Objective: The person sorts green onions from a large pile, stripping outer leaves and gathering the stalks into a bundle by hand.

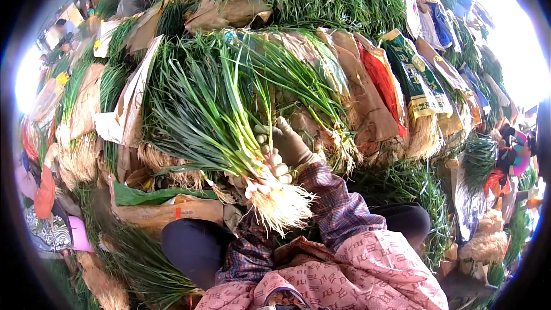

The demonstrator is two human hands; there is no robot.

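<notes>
A bunch of green onions (232,132) lies across my lap area, with long green leaves fanning to the upper left and pale roots hanging at the lower right. My left hand (278,167), in a pale glove, is closed around the white stems just above the roots; its palm is hidden behind the bunch. My right hand (290,142), also gloved, pinches a thin green onion stalk at the upper right side of the bunch. Loose green onions (330,129) lie on the pile just beyond my right hand.
Stacked bundles of green onions wrapped in brown paper (367,103) rise in front. A green printed sack (414,72) and red plastic (381,83) wrap some of them. Flattened brown packaging (172,215) lies left of my knee. Other people are at both edges.
</notes>
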